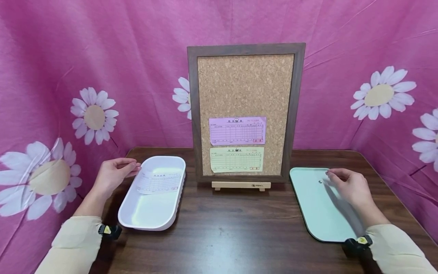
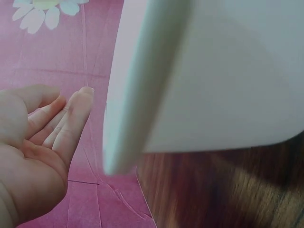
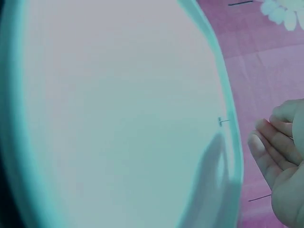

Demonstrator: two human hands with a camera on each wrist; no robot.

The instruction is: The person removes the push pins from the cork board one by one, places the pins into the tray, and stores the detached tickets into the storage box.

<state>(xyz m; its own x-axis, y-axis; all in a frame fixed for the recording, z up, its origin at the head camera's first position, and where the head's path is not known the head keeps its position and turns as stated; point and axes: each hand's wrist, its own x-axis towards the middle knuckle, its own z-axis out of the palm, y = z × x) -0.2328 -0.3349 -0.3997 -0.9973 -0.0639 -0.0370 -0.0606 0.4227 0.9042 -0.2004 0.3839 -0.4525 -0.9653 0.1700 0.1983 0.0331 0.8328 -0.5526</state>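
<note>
Dark wood table, pink daisy-print cloth on all sides; both hands empty.

I count one cork board point(image 1: 245, 87) on a small wooden easel at 12 o'clock, holding two pinned forms: one pink slip point(image 1: 237, 130) above one pale green slip point(image 1: 236, 159), print too small for me to read. One white tub point(image 1: 153, 213) at 9 o'clock holds one white slip point(image 1: 159, 182). One mint tray point(image 1: 316, 213) at 3 o'clock carries one loose pin point(image 1: 320, 181) near its far edge. Left hand point(image 1: 114, 173) relaxed, fingers loosely extended just beside the tub's far-left rim, gripping nothing. Right hand point(image 1: 349, 186) hovers over the tray with fingers loosely bent, fingertips near the pin, nothing held.
</note>
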